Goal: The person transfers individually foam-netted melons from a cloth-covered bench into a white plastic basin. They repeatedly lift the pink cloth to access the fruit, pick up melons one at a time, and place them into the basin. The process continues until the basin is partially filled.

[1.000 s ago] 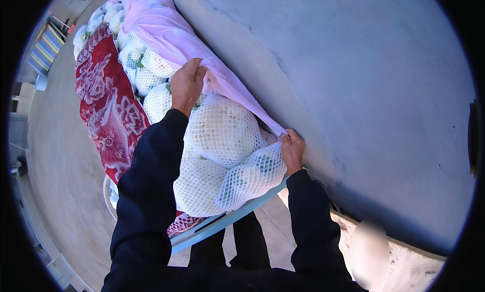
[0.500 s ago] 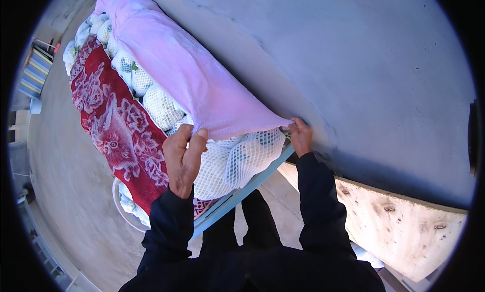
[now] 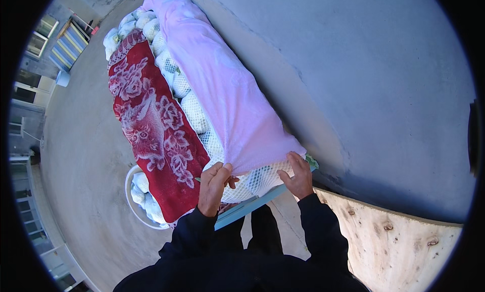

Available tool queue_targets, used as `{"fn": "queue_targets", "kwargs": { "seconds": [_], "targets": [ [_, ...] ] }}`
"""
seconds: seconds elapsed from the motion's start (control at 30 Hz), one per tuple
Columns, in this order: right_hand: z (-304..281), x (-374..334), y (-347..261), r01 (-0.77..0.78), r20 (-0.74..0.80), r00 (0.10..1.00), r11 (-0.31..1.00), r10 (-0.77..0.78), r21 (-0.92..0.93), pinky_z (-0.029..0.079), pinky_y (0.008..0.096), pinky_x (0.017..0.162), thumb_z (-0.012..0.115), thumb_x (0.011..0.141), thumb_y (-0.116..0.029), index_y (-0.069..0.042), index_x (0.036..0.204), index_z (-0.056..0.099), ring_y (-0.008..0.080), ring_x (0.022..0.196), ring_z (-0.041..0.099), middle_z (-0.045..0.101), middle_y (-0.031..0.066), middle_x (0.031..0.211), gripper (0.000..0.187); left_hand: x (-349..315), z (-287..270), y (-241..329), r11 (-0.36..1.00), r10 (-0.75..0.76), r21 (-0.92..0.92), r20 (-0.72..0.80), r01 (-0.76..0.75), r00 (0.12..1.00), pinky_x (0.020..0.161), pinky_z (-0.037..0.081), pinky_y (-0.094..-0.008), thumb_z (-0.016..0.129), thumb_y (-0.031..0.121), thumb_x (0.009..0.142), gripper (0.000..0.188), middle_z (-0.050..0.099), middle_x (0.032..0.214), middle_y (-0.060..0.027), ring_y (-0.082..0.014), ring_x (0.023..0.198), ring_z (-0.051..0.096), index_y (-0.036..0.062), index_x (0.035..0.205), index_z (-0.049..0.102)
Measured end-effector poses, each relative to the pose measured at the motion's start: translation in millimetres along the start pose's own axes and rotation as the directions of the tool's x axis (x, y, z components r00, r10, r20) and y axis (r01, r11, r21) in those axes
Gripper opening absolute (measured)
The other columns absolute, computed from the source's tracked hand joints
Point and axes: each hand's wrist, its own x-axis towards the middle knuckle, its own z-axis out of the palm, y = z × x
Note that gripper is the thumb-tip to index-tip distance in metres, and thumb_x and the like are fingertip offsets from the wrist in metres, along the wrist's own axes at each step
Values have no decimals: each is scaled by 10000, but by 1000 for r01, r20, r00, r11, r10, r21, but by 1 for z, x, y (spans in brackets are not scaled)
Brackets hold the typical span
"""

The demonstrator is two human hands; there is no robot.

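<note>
A long pink cloth [image 3: 217, 79] lies over the right side of a row of round produce in white foam nets [image 3: 194, 112]. My left hand [image 3: 214, 187] pinches the near left corner of this cloth. At the near right corner my right hand [image 3: 299, 178] has its fingertips touching the cloth's edge, thumb held apart. Along the left side of the row lies a red cloth [image 3: 146, 120] with a pale flower and animal pattern. What is inside the nets is mostly covered. Green leaves [image 3: 311, 163] poke out beside my right hand.
A light blue frame edge [image 3: 252, 205] runs below the produce, close to my legs. A white bucket [image 3: 128, 193] with more netted produce stands at the left. A grey wall [image 3: 374, 79] and a wooden board [image 3: 394, 231] are at the right. A striped panel [image 3: 69, 45] leans far left.
The cloth's near edge now hangs lower and nearer over the netted produce. My right hand has loosened its pinch and spread its fingers. My left hand still grips its corner. The view has shifted.
</note>
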Motion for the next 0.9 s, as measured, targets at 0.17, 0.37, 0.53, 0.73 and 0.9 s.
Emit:
{"fn": "queue_targets", "kwargs": {
  "seconds": [0.17,0.37,0.53,0.73,0.9],
  "targets": [
    [44,7,-24,-89,-194,980,958,36,-272,378,479,1084,823,725,-217,-33,1279,613,382,1278,520,583,181,1324,620,-17,16,9,985,-23,-168,19,25,1000,765,522,-298,524,303,1027,383,529,683,-42,-125,643,542,1,802,594],
    [52,27,24,-172,-308,946,962,101,-213,482,478,943,695,704,-19,-103,1125,662,374,1080,610,648,120,1151,431,-22,14,5,964,-28,-263,1,28,1000,794,530,-334,520,276,1015,367,447,655,-21,-141,630,523,47,728,522],
    [-2,40,9,-95,-244,970,947,18,-307,537,453,837,641,698,63,-94,1059,651,363,979,652,665,102,1060,394,-23,26,15,969,33,-244,18,-28,999,797,529,-345,519,264,1004,361,431,654,-18,-145,634,528,68,703,482],
    [-49,38,20,39,-89,992,880,-92,-473,567,415,729,692,678,18,-94,1025,636,307,876,682,664,84,1019,369,-24,35,15,973,29,-231,76,-11,997,768,515,-339,526,278,995,367,457,654,-31,-137,621,515,50,709,492],
    [-84,34,6,60,-53,994,880,-96,-471,566,411,696,663,689,53,-83,982,662,311,864,691,673,90,979,324,-27,32,13,970,56,-242,120,-25,991,785,532,-359,507,256,1024,327,508,734,-51,-154,662,531,20,800,538]
  ]
}}
